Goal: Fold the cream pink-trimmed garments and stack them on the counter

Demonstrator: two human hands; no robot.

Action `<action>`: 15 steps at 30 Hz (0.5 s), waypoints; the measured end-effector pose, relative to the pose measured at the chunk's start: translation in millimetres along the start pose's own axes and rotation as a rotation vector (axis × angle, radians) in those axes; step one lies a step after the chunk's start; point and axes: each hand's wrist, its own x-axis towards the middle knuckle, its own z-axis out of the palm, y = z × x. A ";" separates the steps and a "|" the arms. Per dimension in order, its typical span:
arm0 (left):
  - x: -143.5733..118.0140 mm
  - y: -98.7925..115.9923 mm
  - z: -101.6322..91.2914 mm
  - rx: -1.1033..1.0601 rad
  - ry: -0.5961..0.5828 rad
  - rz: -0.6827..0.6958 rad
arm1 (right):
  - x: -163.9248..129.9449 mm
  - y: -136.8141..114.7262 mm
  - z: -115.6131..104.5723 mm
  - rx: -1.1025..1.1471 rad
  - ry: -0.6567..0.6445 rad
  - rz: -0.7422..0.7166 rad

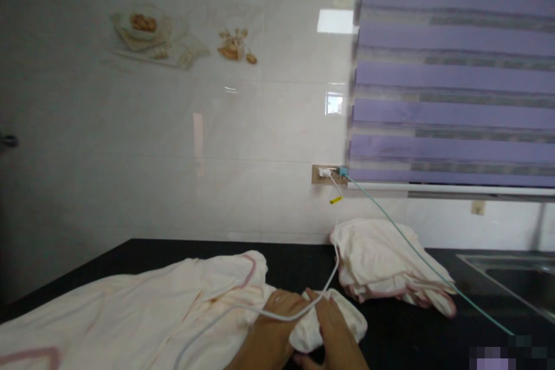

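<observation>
Gripping cloth (323,324) | left hand (271,332), right hand (333,335) fingers closed around bunched end | white cable (277,315) across

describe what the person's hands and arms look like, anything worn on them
Both hands are bare: the left hand and right hand show no gloves, rings or watch. No sleeve reaches the visible wrists. Only the hands and a little of the wrists are in view; the arms are cut off by the bottom edge.

This is a home kitchen: the glossy white tiled wall (173,127) carries food-picture tiles (147,34), a black stone table (295,260) runs beneath that wall, and a steel sink (515,280) sits at its right end below the purple striped blind (455,69).
</observation>
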 end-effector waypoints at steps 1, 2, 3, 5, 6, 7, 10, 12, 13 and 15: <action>0.3 5.0 1.8 -0.035 -0.013 0.006 | -0.4 1.5 1.4 0.028 -0.024 0.037; 0.4 9.1 3.2 -0.063 -0.026 0.011 | -0.2 1.9 1.4 0.060 -0.038 0.087; 0.3 12.3 3.9 -0.080 -0.033 0.016 | 0.7 0.9 -0.1 0.096 -0.039 0.144; -0.2 16.7 2.7 -0.074 -0.015 0.020 | 4.4 -5.2 -6.7 0.171 -0.016 0.240; -0.4 18.1 1.1 -0.055 0.019 0.010 | 6.9 -9.5 -10.9 0.210 -0.006 0.275; -0.4 19.4 -0.5 -0.033 0.062 -0.007 | 9.6 -13.8 -15.0 0.245 0.006 0.301; 1.2 23.3 -2.0 -0.008 0.129 -0.065 | 15.6 -20.4 -22.3 0.317 0.060 0.346; 3.4 26.3 1.9 -0.035 0.028 -0.093 | 17.3 -16.9 -21.8 0.371 0.145 0.379; 4.4 27.9 4.9 -0.051 -0.042 -0.111 | 17.8 -13.3 -20.5 0.412 0.201 0.399; 5.7 30.6 11.4 -0.079 -0.181 -0.205 | 18.3 -4.7 -17.8 0.507 0.316 0.428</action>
